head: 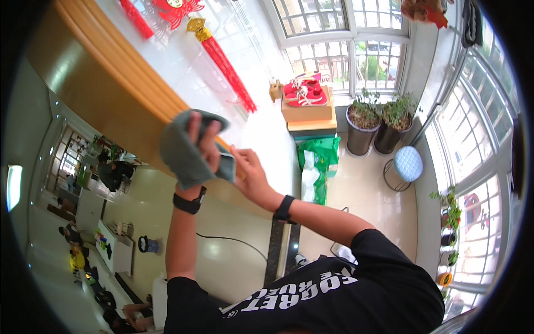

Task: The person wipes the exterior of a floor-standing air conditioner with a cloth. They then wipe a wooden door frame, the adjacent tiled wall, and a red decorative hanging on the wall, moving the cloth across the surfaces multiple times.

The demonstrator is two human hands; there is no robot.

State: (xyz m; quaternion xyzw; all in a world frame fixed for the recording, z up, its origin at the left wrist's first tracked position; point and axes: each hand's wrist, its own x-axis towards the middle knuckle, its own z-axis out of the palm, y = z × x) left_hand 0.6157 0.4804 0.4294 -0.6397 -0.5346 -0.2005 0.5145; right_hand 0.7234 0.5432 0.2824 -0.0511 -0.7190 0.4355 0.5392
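A grey-green cloth (179, 150) is wrapped over my left hand (205, 144), whose fingers show through its folds. The cloth lies against the wooden door frame (154, 94), a long light-brown moulding with a smooth panel on its left side. My right hand (254, 177) is at the frame's lower edge, beside the cloth's corner. Its index finger points up along the edge and the other fingers are bent. Whether they grip the wood or only rest on it is hidden. Each wrist wears a black band.
Red hanging ornaments (229, 71) are on the glossy white surface beside the frame. Red shoes (304, 92) sit on a box, above green bags (321, 167). Potted plants (363, 121) and a blue stool (408, 163) stand right. A cable (233, 239) crosses the floor. People are in the room at left.
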